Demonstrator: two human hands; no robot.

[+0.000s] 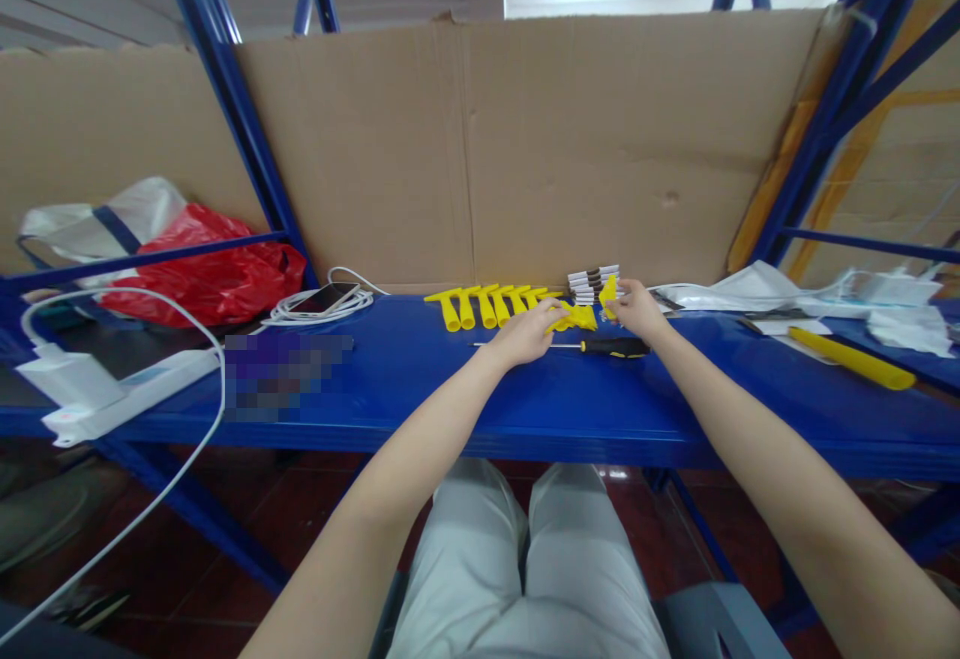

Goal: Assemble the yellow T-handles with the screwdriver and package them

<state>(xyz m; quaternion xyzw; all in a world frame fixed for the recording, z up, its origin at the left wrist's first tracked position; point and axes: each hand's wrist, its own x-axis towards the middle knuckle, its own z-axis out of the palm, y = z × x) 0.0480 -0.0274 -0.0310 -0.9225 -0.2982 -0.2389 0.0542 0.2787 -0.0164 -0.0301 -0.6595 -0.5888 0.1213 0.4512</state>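
Observation:
Several yellow T-shaped plastic pieces (488, 311) stand in a row along the back of the blue shelf top. My left hand (525, 335) is at the row's right end, its fingers closed on a yellow piece there, partly hidden by the hand. Further right, my right hand (637, 309) pinches a small yellow plastic piece (609, 293), held up off the surface. Between the hands lie more yellow pieces (579, 317). In front of them rests a screwdriver (615, 347) with a black and yellow handle, its shaft pointing left. Behind is a stack of small white, dark-banded pieces (585, 285).
A yellow tube-like handle (855, 357) and white plastic wrapping (720, 291) lie at right. On the left are a coiled white cable (319, 311), a phone, a white power strip (142, 389) and a red bag (214, 264). Cardboard (525, 149) closes off the back.

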